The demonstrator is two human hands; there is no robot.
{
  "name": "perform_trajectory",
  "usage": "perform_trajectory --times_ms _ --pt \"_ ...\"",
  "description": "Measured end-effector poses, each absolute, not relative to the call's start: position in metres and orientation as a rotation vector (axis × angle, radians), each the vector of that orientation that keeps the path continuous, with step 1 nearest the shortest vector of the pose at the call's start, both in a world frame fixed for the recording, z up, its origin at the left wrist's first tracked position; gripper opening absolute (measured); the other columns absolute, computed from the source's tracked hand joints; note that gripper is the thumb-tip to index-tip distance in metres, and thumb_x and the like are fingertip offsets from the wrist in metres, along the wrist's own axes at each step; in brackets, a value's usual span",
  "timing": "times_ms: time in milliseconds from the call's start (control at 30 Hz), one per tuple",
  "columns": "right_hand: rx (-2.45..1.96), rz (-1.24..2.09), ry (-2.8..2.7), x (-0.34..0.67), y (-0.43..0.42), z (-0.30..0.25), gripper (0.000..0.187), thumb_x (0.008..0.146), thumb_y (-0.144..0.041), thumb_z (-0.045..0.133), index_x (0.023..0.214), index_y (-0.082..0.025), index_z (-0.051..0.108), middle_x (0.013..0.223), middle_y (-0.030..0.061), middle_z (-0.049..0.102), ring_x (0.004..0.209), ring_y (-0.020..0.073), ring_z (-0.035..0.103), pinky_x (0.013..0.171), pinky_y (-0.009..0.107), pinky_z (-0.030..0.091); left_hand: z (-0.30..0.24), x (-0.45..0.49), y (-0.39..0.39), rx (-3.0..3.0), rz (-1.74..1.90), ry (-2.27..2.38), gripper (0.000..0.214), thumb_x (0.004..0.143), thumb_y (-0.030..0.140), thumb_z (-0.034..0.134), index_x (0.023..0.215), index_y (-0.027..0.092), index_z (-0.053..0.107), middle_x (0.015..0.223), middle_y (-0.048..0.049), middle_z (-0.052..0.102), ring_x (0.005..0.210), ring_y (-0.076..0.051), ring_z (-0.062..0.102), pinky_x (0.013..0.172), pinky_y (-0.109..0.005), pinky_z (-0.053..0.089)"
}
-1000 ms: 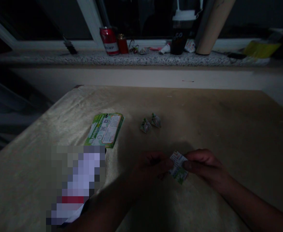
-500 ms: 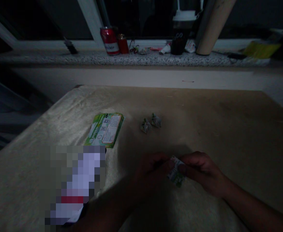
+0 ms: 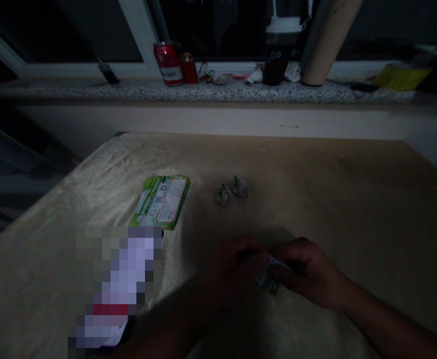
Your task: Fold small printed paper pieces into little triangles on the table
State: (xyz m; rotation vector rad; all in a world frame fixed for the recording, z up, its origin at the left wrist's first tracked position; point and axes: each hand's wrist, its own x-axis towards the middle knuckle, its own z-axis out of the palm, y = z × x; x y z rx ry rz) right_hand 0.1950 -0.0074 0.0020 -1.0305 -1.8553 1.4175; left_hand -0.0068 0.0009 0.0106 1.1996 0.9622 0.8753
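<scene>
Between my two hands is a small white-and-green printed piece of paper or wrapper [image 3: 266, 280], partly hidden by the thumbs. My left hand [image 3: 242, 262] pinches its left side, and my right hand [image 3: 308, 271] pinches the right side with thumb and fingers. In the dim light the paper looks bent near the thumbs. Farther up the table lie two small crumpled or folded green-and-white pieces, one on the left [image 3: 223, 195] and one on the right [image 3: 240, 187], close together. A flat green printed packet [image 3: 162, 202] rests to their left.
A blurred-out bright object [image 3: 128, 279] lies beside my left forearm on the cloth-covered table [image 3: 315, 179]. Along the granite windowsill [image 3: 136, 90] stand a red can [image 3: 169, 65], a red jar [image 3: 189, 69], a dark cup with white lid [image 3: 276, 55] and a tan tube [image 3: 326, 45].
My right hand has shifted slightly, its thumb coming over the paper. The paper's upper part now tilts or folds over, and less of its printed face shows.
</scene>
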Motion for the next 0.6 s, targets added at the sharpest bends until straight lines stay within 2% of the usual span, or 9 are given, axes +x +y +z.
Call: perform_trajectory --times_ms 300,600 --pt "-0.968 1.444 -1.850 0.1941 -0.0063 0.0054 0.025 0.092 -0.025 0.067 0.070 -0.017 0.061 0.060 -0.0049 0.045 0.053 0.0089 0.038 0.048 0.023 0.030 0.0101 -0.0010 0.0009 0.931 0.832 1.076 0.012 0.069 0.030 0.073 0.066 0.019 0.070 0.061 0.0020 0.057 0.063 -0.015 0.051 0.060 -0.027 0.039" --pt "-1.008 1.381 -1.871 0.1916 -0.0092 0.0035 0.021 0.089 -0.021 0.066 0.069 -0.017 0.061 0.060 -0.0057 0.040 0.053 0.0090 0.035 0.048 0.024 0.027 0.0121 -0.0022 0.0048 0.893 0.827 1.022 0.012 0.065 0.029 0.072 0.061 0.018 0.068 0.058 0.0030 0.054 0.061 -0.013 0.047 0.060 -0.026 0.036"
